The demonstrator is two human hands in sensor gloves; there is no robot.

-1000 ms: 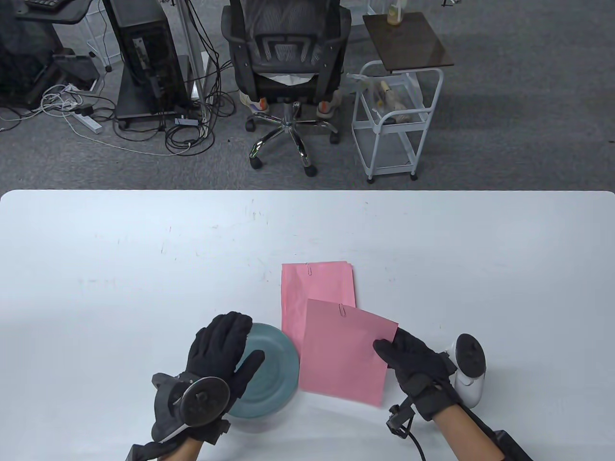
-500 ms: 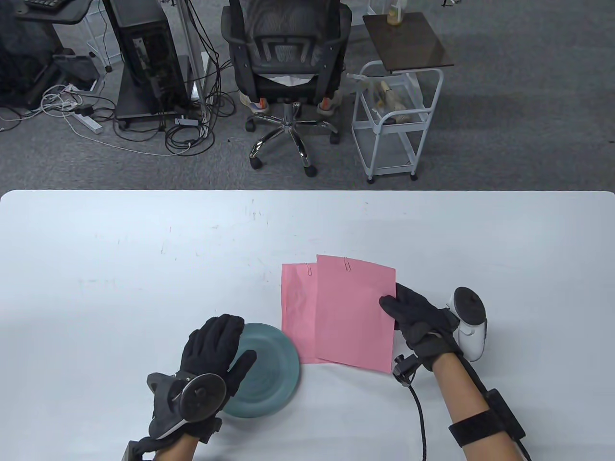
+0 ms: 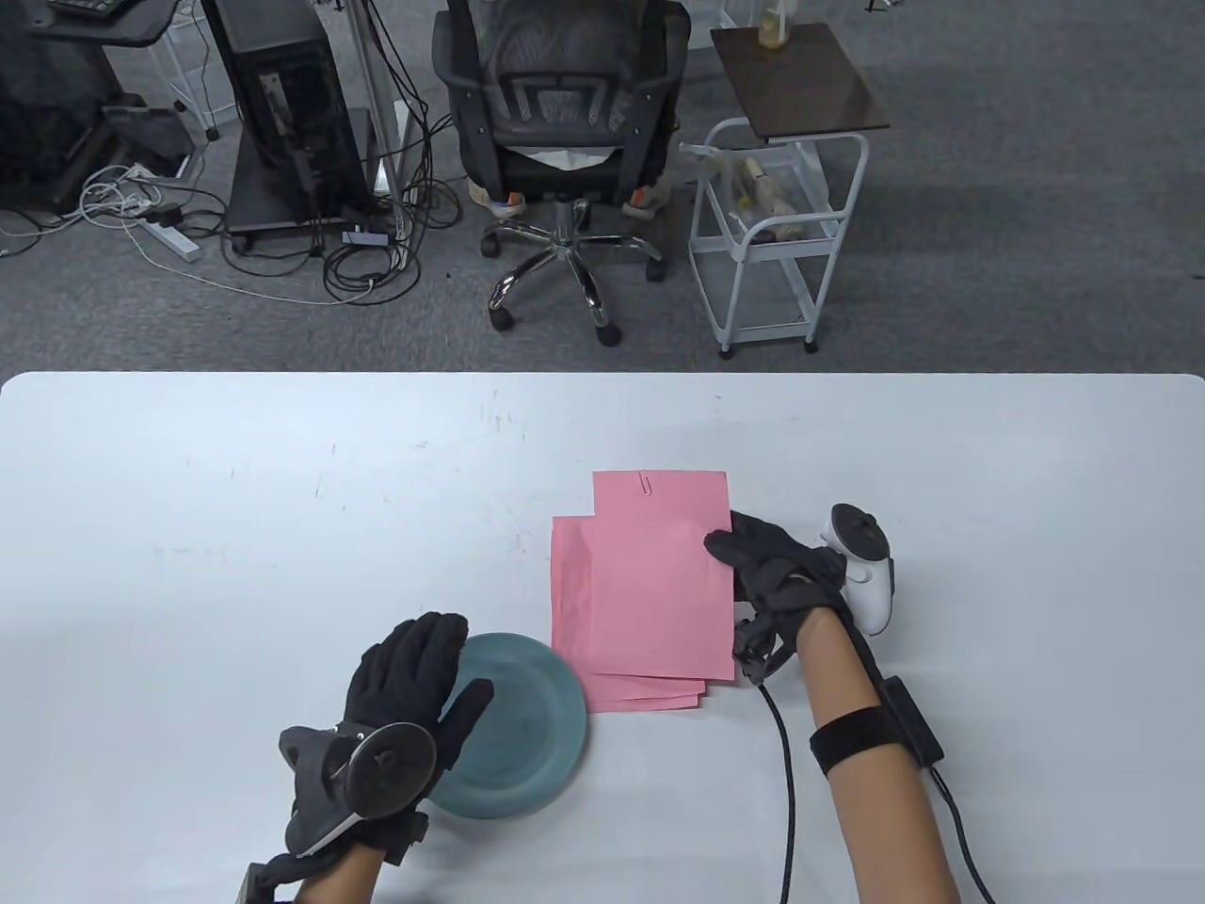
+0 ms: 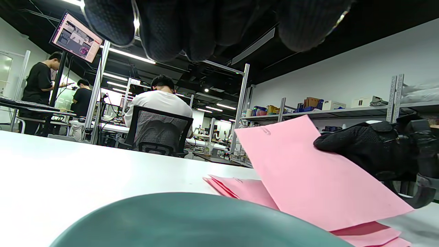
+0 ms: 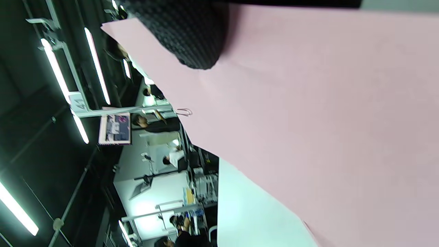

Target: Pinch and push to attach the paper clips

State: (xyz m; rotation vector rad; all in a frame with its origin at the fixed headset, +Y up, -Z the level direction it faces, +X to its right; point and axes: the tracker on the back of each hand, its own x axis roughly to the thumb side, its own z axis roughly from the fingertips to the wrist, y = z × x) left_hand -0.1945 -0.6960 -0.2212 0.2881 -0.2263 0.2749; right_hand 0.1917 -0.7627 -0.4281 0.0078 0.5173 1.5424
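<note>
My right hand [image 3: 730,546] pinches the right edge of a clipped pink paper bundle [image 3: 659,565] and holds it tilted above the pink paper stack [image 3: 570,603]. A silver paper clip [image 3: 646,484] sits on the bundle's far edge. It also shows in the right wrist view [image 5: 183,112], where my thumb [image 5: 185,34] presses on the pink paper [image 5: 325,120]. The left wrist view shows the bundle [image 4: 308,178] raised over the stack [image 4: 240,188]. My left hand [image 3: 442,659] lies with its fingers extended over the left rim of a teal plate [image 3: 527,744] and holds nothing.
The plate stands left of the pink stack near the table's front. A cable [image 3: 786,782] runs along my right forearm. Beyond the table's far edge [image 3: 602,375] are an office chair [image 3: 560,122] and a white cart [image 3: 781,226].
My right hand has carried the clipped bundle away from me and to the left, over the pink stack, and squared it up. My left hand has stayed at the plate.
</note>
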